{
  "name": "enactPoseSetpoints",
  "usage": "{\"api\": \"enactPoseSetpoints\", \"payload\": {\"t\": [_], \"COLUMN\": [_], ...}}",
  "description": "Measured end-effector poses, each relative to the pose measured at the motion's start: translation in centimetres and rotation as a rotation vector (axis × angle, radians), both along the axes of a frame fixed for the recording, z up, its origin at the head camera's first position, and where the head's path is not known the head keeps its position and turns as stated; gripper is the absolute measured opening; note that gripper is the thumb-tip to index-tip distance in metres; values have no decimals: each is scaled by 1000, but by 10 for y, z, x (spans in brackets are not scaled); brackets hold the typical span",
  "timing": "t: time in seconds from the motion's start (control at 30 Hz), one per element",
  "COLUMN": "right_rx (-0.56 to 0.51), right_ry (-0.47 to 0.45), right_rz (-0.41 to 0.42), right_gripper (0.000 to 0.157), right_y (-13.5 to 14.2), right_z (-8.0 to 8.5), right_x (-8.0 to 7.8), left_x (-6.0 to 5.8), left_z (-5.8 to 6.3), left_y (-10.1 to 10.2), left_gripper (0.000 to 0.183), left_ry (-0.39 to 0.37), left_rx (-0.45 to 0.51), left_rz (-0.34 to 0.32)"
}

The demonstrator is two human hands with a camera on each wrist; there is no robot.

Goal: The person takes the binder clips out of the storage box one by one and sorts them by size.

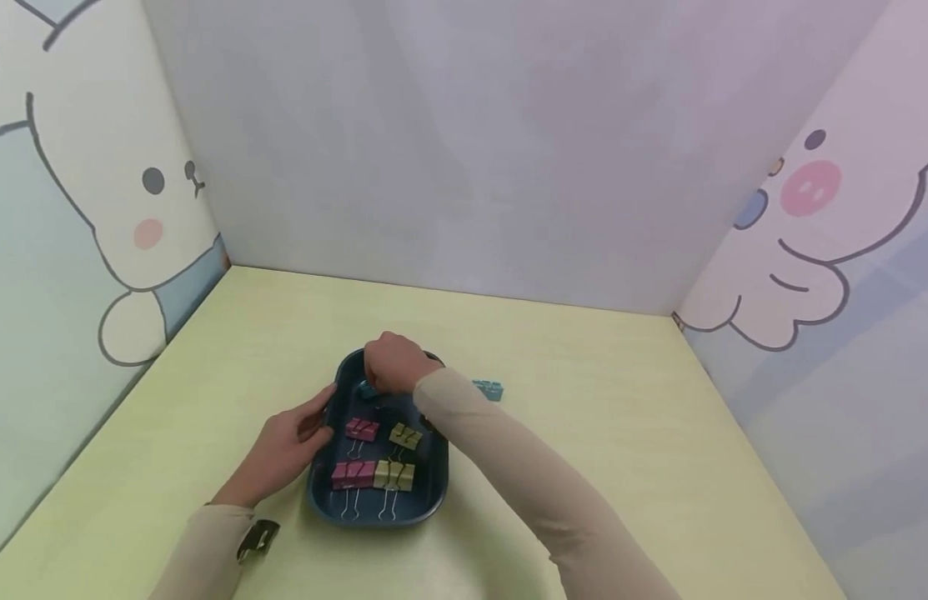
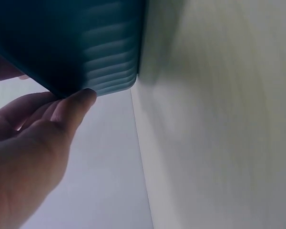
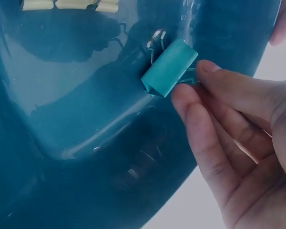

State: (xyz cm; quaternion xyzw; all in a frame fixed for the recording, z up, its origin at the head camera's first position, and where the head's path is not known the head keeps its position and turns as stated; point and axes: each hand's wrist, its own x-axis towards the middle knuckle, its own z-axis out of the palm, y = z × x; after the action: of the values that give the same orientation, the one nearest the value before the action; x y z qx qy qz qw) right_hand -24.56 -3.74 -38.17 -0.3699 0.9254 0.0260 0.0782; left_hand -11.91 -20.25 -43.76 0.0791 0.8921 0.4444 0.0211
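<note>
Inside the far end of the dark blue tray (image 1: 318, 500), my right hand (image 1: 394, 363) pinches a teal binder clip (image 3: 169, 67) by its wire handle. In the right wrist view the clip is tilted, with thumb and fingertips at one handle and the other handle pointing away. My left hand (image 1: 283, 446) rests at the tray's left side; its fingertips touch the outer wall near the rim in the left wrist view. Pink binder clips (image 1: 353, 475) and yellow-green binder clips (image 1: 393, 476) lie in the near half of the tray, two of each, handles toward me.
More teal binder clip bodies (image 1: 489, 389) lie on the pale yellow table (image 1: 584, 400) right of the tray, partly hidden by my right sleeve (image 1: 531, 475). Walls with cartoon animals stand left and right, and a plain wall (image 1: 464, 167) closes the back.
</note>
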Motion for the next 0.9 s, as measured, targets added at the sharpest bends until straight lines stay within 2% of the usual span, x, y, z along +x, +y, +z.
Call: {"api": "enactPoseSetpoints", "payload": {"t": [0.2, 0.37, 0.53, 0.9], "right_rx": [-28, -31, -69, -160], "right_ry": [45, 56, 63, 53], "right_rz": [19, 17, 10, 14], "right_gripper": [17, 15, 13, 12], "right_y": [-1, -1, 4, 24], "right_z": [4, 8, 17, 37], "right_x": [-2, -2, -1, 2], "left_x": [-1, 1, 0, 1], "left_z": [1, 3, 5, 2], "left_y": [0, -1, -2, -1], "left_gripper": [62, 61, 61, 61], "left_ry": [-7, -18, 19, -20], "left_rx": [-2, -15, -23, -17], "left_rz": [13, 10, 2, 17]}}
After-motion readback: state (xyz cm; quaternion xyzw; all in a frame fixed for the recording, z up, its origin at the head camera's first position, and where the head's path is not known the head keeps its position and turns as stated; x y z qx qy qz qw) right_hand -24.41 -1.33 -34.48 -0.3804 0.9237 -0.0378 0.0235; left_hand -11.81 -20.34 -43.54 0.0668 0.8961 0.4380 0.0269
